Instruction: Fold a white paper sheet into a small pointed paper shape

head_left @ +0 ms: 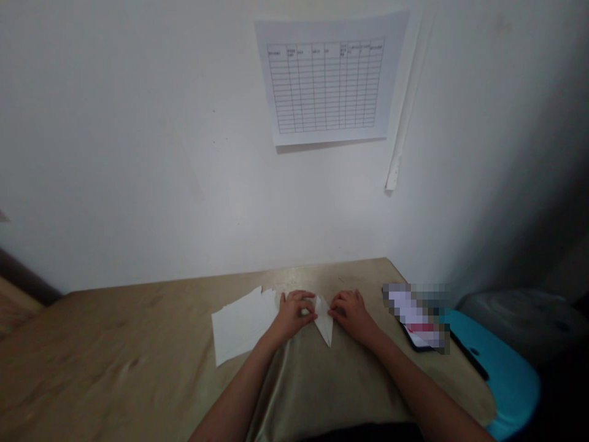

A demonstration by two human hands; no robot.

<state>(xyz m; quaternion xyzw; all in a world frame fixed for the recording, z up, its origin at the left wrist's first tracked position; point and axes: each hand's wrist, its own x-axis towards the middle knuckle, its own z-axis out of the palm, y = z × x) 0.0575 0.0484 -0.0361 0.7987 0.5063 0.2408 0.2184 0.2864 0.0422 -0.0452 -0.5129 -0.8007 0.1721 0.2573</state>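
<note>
A small folded piece of white paper point(324, 322), narrow and pointed at its lower end, lies on the brown cloth-covered table point(313, 380). My left hand point(298, 312) pinches its left edge with thumb and fingers. On the opposite edge, my right hand point(348, 309) has its thumb and fingers closed on the same paper. Several loose white sheets point(242, 325) are stacked unevenly just left of my left hand, partly behind it.
A phone point(416, 319) with a lit, pixelated screen lies right of my right hand. Beyond the table's right edge is a turquoise object point(501, 362). A printed table sheet point(329, 80) hangs on the white wall behind.
</note>
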